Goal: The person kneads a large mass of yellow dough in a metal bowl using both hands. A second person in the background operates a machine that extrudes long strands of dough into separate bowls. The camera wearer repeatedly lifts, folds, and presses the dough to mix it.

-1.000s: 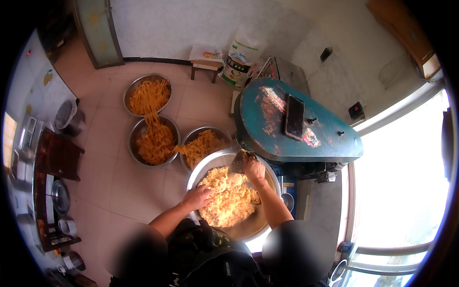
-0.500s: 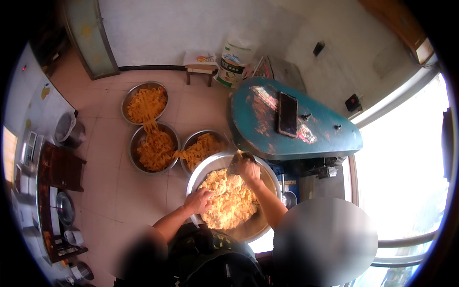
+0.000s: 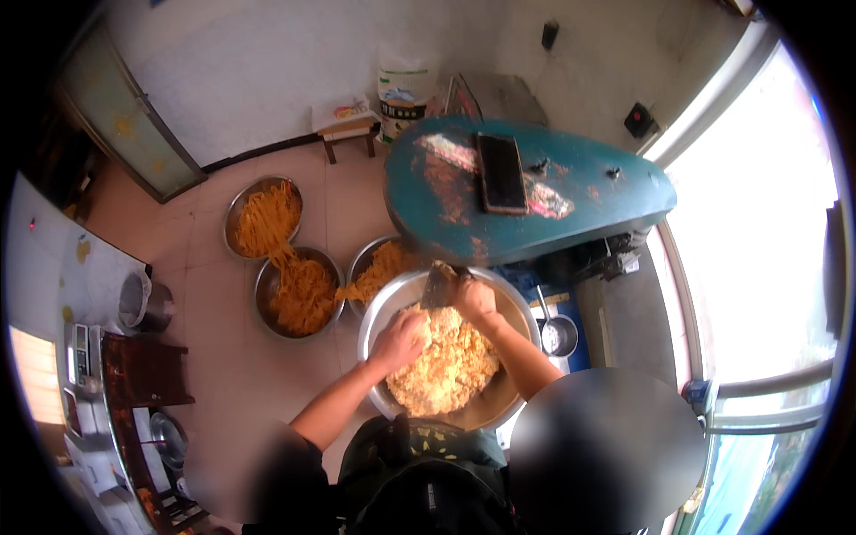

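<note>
So, crumbly yellow dough (image 3: 446, 366) sits in a big metal bowl (image 3: 495, 397) right in front of the person, heaped loosely across the bottom with bare metal showing along the right side. Left hand (image 3: 401, 342) is on the dough at its upper left, fingers bent in against it, but I can't tell whether they're closed around a clump or only pressing. Right hand (image 3: 475, 299) is clamped on a flat dark scraper-like tool (image 3: 437, 287), up at the far part of the bowl, blade angled off to the left of the fist. The two hands are near each other but not touching.

Just past the big bowl's far left edge, partly hidden by it, is a smaller bowl of orange noodles (image 3: 383, 272). Two more metal bowls are on the tiled floor (image 3: 241, 383) further left, the middle one (image 3: 259, 314) and the far one (image 3: 234, 214), both loaded with the same kind of strands, and some strands hang across from one to the other.

Beyond the right hand there's a scuffed teal machine cover (image 3: 597, 201) with a dark phone (image 3: 502, 174) lying on top. A small saucepan (image 3: 559, 335) is just right of the big bowl.
</note>
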A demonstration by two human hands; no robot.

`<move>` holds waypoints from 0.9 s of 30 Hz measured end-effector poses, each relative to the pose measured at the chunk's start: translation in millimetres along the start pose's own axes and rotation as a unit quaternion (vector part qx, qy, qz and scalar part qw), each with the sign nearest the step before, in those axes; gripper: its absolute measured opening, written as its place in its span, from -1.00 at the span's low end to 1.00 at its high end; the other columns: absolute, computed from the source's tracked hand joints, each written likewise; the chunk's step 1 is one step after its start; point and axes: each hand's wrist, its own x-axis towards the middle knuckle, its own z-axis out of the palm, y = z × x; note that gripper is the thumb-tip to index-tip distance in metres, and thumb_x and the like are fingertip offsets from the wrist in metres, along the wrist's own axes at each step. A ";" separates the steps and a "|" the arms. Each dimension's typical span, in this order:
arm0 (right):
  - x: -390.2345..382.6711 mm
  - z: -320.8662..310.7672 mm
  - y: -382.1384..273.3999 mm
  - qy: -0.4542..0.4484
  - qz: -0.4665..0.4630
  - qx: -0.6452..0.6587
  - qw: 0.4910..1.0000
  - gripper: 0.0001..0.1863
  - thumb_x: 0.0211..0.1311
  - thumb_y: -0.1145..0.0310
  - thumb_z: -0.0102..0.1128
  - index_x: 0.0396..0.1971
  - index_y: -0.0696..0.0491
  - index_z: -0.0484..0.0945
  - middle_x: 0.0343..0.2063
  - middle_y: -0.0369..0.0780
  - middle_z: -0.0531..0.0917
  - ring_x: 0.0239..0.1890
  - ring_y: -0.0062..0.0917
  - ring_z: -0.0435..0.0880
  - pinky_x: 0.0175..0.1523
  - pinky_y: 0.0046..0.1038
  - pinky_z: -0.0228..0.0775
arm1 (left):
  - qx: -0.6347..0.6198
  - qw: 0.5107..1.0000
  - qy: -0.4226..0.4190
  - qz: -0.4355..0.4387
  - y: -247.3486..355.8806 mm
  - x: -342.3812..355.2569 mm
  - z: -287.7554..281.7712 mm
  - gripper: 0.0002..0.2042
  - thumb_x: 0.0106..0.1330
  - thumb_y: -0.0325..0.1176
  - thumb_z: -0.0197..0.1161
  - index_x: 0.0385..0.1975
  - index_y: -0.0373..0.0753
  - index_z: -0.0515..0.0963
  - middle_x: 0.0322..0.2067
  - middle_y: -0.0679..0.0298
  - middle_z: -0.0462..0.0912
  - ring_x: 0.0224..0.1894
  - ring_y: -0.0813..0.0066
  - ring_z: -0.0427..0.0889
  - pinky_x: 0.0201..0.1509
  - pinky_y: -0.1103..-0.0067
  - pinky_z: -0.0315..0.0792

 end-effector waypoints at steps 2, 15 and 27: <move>-16.7 -19.9 3.4 -0.057 -0.023 -0.007 0.998 -0.51 0.48 0.02 -0.11 -0.27 0.17 0.60 -0.52 0.09 0.72 -0.47 -0.02 0.75 -0.33 -0.06 0.62 | 0.004 1.000 -0.006 0.019 5.9 36.3 -4.3 -0.47 0.25 -0.34 0.35 0.26 -0.16 0.45 0.23 0.06 0.47 0.26 0.04 0.49 0.25 0.28 0.49; -163.2 -49.0 174.2 0.092 -0.031 0.096 0.991 -0.84 0.30 0.40 0.25 -0.24 0.19 0.61 -0.27 0.04 0.54 -0.15 -0.03 0.50 -0.02 -0.10 0.41 | -0.046 0.985 -0.010 -0.166 -25.9 -50.3 6.5 -0.58 0.25 -0.56 0.23 0.15 -0.29 0.45 0.10 -0.02 0.51 0.11 -0.03 0.54 0.18 0.26 0.48; -193.8 9.9 180.3 0.061 -0.022 0.028 0.997 -0.68 0.47 0.18 0.12 -0.10 0.16 0.42 -0.43 0.22 0.56 -0.40 0.20 0.56 -0.35 0.07 0.49 | -0.121 0.871 0.002 -0.476 -23.4 -67.0 49.4 -0.53 0.21 -0.38 0.36 0.08 -0.41 0.40 -0.09 -0.05 0.64 -0.03 0.13 0.67 0.06 0.36 0.53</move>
